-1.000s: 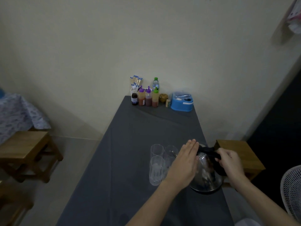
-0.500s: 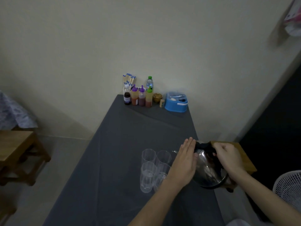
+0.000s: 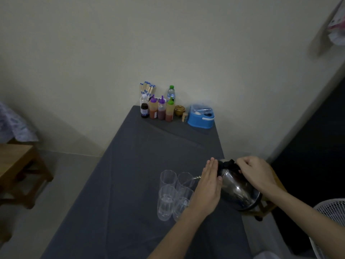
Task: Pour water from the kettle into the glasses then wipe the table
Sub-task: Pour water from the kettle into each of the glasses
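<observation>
Kettle (image 3: 237,191), steel, is held tilted at lower right of frame, its spout over four glasses (image 3: 174,193) on the grey table (image 3: 130,165). Its black handle is gripped by the closed right hand (image 3: 256,172); the left hand (image 3: 209,186) is pressed flat and open against its side.

kettle (image 3: 237,189) handle hidden under right hand (image 3: 256,173), fan (image 3: 330,221) cut off at right edge, bottle labels unreadable

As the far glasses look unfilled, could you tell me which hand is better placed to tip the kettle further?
Right hand: it grips the kettle handle; the left hand only lies flat against its side.
</observation>
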